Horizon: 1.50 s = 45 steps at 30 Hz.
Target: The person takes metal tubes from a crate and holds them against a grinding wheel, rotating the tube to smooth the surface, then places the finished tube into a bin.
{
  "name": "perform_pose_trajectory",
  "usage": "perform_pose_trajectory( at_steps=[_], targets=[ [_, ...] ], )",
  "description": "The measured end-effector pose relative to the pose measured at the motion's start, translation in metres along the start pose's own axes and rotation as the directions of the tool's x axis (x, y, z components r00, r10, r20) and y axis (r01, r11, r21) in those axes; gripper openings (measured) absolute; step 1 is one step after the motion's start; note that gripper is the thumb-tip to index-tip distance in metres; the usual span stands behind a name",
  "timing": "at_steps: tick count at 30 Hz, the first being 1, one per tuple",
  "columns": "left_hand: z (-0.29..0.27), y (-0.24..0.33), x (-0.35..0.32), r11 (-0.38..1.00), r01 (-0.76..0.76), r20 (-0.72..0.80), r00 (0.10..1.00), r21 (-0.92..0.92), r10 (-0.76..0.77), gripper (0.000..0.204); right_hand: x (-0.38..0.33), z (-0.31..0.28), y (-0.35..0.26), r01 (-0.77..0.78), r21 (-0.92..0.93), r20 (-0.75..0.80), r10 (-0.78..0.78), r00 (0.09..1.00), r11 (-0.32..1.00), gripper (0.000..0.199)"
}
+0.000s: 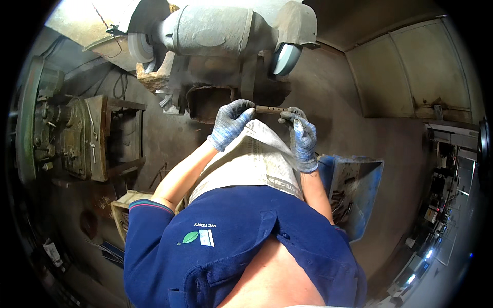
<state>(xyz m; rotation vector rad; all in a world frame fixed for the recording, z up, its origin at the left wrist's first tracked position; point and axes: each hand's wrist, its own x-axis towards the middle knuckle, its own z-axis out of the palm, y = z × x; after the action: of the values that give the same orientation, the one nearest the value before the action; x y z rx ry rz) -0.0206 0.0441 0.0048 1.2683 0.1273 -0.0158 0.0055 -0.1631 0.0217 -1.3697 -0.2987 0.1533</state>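
My left hand (229, 124), in a grey and blue work glove, pinches one end of a short, narrow metal bar (270, 110) with several small holes along it. At the bar's other end, the gloved fingers of my right hand (303, 135) are closed round its tip. The bar lies roughly level between both hands, over the far end of a printed paper sheet (246, 163) spread across my lap. Beyond my hands stands a bench grinder (213, 31) with a wheel at each side; the bar is apart from the left wheel (140, 47) and the right wheel (286, 59).
A blue metal bin (372, 192) with dark pieces inside stands to my right. On the left is a greenish machine (72, 138) with a metal frame. A wooden box (119, 210) sits by my left side, and large panels (405, 74) rise at the far right.
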Motion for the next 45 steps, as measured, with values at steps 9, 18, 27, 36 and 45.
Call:
perform_pose_trajectory(
  at_steps=[9, 18, 27, 36, 45],
  targets=[
    [0.012, -0.013, 0.024, 1.0, -0.012, -0.063, 0.998, -0.011, 0.012, 0.014, 0.011, 0.001, 0.009, -0.085, 0.159, -0.109, 0.103, 0.989, 0.984, 0.026],
    [0.028, -0.041, 0.075, 0.998, 0.003, -0.179, 0.984, -0.058, -0.014, 0.012, 0.037, -0.026, 0.035, 0.033, -0.376, -0.104, -0.078, 0.992, 0.926, 0.018],
    [0.053, -0.058, 0.108, 0.963, 0.075, -0.249, 0.958, -0.26, -0.143, 0.01, 0.078, -0.054, 0.055, -0.045, -0.272, -0.209, -0.013, 0.978, 0.961, 0.01],
    [0.058, -0.066, 0.123, 0.934, 0.125, -0.294, 0.928, -0.334, -0.229, 0.008, 0.086, -0.07, 0.071, -0.157, -0.176, -0.171, 0.127, 0.977, 0.972, 0.02],
    [0.017, -0.059, 0.121, 0.955, 0.143, -0.374, 0.897, -0.259, -0.236, 0.005, 0.092, -0.03, 0.082, -0.193, 0.064, -0.104, 0.198, 0.975, 0.979, 0.028]
  ],
)
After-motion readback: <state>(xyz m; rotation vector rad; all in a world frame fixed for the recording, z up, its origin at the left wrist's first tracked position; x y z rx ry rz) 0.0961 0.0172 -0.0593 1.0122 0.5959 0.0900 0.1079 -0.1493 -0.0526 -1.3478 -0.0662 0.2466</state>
